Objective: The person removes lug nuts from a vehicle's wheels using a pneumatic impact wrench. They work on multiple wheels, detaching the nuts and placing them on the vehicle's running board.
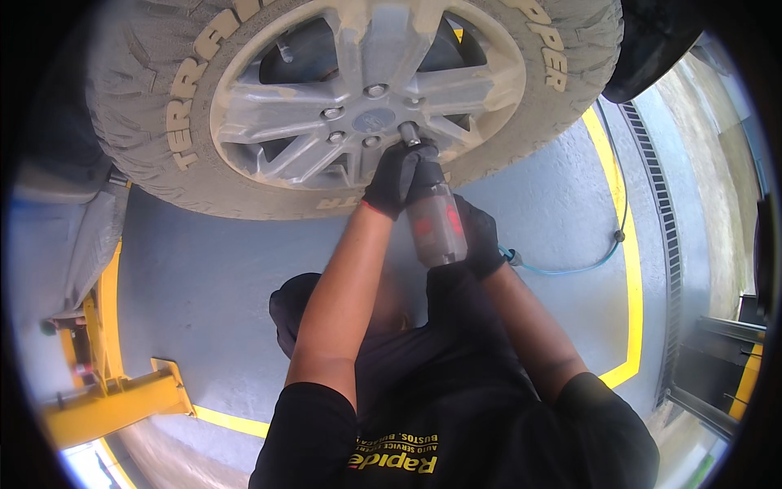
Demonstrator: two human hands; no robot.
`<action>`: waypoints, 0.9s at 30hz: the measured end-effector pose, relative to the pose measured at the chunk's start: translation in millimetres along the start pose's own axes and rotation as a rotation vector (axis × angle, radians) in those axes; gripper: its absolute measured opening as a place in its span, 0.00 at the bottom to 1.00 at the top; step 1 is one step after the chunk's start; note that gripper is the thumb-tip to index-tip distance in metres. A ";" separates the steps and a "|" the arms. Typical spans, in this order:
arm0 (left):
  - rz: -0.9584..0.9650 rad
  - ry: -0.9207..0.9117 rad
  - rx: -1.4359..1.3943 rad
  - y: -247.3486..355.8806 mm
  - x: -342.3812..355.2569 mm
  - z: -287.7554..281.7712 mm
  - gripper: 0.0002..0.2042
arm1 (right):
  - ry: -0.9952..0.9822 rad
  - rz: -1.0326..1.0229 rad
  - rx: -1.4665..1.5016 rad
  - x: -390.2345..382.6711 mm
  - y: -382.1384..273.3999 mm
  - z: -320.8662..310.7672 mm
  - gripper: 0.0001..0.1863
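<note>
A blue-grey painted floor (220, 253) carries yellow boundary lines (633, 301). To the right, a long slotted drain grate (669, 253) curves along it, with paler, stained concrete (702, 138) beyond. At lower left stands a yellow steel lift frame (122, 411); bright light whitens the lower-left rim.

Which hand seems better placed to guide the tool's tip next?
Likely the left hand: it holds the front of the power tool, near the wheel; the right hand sits farther back.
</note>
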State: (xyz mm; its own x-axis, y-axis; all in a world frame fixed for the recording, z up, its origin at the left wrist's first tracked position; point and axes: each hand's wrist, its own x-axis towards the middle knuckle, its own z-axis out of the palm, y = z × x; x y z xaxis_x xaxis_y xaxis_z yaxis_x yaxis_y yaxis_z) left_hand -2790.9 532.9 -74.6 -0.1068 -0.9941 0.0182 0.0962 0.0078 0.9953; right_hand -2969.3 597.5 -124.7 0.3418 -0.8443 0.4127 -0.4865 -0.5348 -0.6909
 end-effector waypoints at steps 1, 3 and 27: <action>-0.062 -0.002 -0.025 2.4 0.7 1.5 0.09 | 0.007 -0.001 -0.013 -1.3 0.1 -1.1 0.20; -0.160 0.032 -0.127 6.5 0.3 6.9 0.09 | 0.018 -0.022 -0.016 -4.9 1.9 -3.0 0.22; -0.081 0.838 -0.590 -0.4 -74.6 -49.8 0.16 | -0.283 -0.024 0.633 -55.2 4.2 -53.3 0.30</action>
State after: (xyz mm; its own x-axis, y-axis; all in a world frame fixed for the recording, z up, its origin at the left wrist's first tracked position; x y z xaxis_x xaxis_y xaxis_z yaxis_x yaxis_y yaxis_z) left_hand -2733.7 601.7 -81.1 0.5688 -0.7469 -0.3445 0.6146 0.1076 0.7814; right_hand -3033.1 640.0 -118.7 0.5853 -0.7446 0.3209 0.0569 -0.3571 -0.9323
